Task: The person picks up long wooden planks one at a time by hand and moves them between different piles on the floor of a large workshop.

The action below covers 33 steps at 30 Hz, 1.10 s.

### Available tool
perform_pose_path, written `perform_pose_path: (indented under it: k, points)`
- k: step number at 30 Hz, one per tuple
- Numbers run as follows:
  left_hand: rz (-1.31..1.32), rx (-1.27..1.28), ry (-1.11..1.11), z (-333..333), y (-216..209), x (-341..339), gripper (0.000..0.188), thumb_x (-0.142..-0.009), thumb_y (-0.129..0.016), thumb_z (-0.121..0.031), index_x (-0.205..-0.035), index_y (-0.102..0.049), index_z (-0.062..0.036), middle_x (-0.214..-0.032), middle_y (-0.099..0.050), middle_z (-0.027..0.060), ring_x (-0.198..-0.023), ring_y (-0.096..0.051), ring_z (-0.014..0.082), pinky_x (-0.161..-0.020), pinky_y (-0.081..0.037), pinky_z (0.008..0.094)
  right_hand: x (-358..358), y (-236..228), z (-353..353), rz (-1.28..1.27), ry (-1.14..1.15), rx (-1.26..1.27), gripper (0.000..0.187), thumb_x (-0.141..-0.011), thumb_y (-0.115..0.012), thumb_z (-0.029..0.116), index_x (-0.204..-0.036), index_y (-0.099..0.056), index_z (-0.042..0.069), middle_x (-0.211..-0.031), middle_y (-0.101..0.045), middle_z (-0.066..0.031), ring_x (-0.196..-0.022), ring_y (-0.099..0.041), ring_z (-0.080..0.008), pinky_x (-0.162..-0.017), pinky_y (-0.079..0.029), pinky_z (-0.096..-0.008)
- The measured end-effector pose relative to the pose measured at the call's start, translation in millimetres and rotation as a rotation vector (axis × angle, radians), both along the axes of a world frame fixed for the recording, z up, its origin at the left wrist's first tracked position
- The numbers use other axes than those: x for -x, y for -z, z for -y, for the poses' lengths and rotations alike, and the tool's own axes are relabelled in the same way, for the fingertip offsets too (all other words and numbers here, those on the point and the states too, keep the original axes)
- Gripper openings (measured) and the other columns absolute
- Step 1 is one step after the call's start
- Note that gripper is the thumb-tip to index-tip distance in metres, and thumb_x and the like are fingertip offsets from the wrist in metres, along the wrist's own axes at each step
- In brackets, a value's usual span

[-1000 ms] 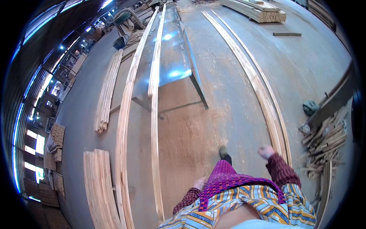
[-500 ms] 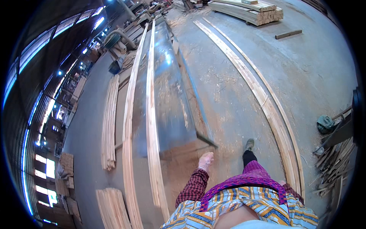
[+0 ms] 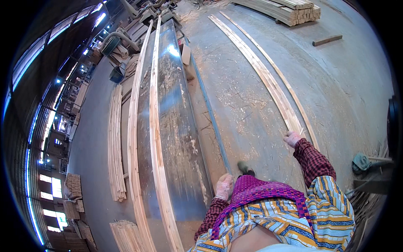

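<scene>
My left hand, in a pale pinkish glove, hangs with its fingers curled at the near right corner of a long metal-topped table. Nothing shows in it. My right hand, gloved alike, is held out to the right with closed fingers and no visible object. Below it, in line of sight, lie a wide row of long wooden strips and a single thin strip on the floor. Two long pale boards run lengthwise along the table's left part.
Left of the table lies a bundle of strips, with another stack nearer me. A lumber pile and a short block are at the far right. Shavings litter the floor. A green cloth hangs at right, above scrap wood.
I have stepped forward alongside the table, so it sits closer on my left. My right hand has swung up and forward into view; my left hand has drawn back nearer my body.
</scene>
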<state>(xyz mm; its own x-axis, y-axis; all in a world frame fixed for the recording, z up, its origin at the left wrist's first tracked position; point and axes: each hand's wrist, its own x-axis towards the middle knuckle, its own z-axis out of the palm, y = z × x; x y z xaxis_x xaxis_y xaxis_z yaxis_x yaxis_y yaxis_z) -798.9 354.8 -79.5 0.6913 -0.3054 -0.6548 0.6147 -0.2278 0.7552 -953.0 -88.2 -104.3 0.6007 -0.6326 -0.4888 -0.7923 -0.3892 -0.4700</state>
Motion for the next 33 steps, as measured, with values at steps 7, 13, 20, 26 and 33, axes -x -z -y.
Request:
perform_pose_path:
  k: [7,13,20,26,33]
  points:
    - [0.132,0.124,0.047,97.7,24.9,-180.1,0.046,-0.095,-0.074,-0.019,-0.134,-0.062,0.0001,-0.106,-0.071,0.005,-0.084,-0.064,0.0109,-0.074,-0.052,0.0267,-112.7,28.9,17.0,-0.192,-0.149,-0.132,0.046,-0.086,-0.065,0.045,-0.103,-0.077,0.004,-0.092,-0.075,-0.0211,-0.085,-0.072,-0.0383,-0.081,-0.058,-0.0486]
    - [0.429,0.125,0.123,177.6,-66.9,-359.1,0.045,-0.097,-0.073,-0.016,-0.136,-0.061,0.0025,-0.123,-0.07,0.007,-0.109,-0.064,0.0143,-0.099,-0.05,0.0288,-136.3,40.4,46.5,-0.421,-0.106,-0.25,0.048,-0.085,-0.065,0.047,-0.093,-0.079,0.001,-0.094,-0.077,-0.0215,-0.094,-0.075,-0.0342,-0.083,-0.058,-0.0449]
    - [0.336,0.047,0.002,246.4,-76.5,-494.8,0.044,-0.097,-0.072,-0.017,-0.135,-0.062,0.0025,-0.117,-0.07,0.0048,-0.107,-0.062,0.0114,-0.096,-0.049,0.0265,-313.6,60.4,145.4,-0.522,-0.18,-0.403,0.062,-0.087,-0.066,0.062,-0.116,-0.077,0.008,-0.122,-0.072,-0.0208,-0.116,-0.068,-0.0351,-0.101,-0.052,-0.0397]
    - [0.387,-0.123,-0.167,262.6,-47.5,-597.6,0.055,-0.094,-0.076,-0.023,-0.138,-0.059,0.0057,-0.131,-0.068,0.0134,-0.119,-0.063,0.019,-0.106,-0.047,0.0316,-532.8,86.7,265.8,-0.353,-0.237,-0.24,0.037,-0.09,-0.065,0.037,-0.107,-0.078,0.007,-0.095,-0.075,-0.0122,-0.08,-0.07,-0.0241,-0.07,-0.055,-0.0379]
    - [0.639,-0.559,-0.327,188.2,-74.0,-701.9,0.041,-0.09,-0.077,-0.028,-0.114,-0.065,0.0031,-0.101,-0.069,0.0091,-0.093,-0.062,0.017,-0.085,-0.051,0.0325,-777.5,43.1,379.8,0.001,-0.103,-0.262,0.031,-0.092,-0.061,0.019,-0.116,-0.07,0.001,-0.071,-0.065,-0.0066,-0.058,-0.061,-0.0186,-0.051,-0.048,-0.0354]
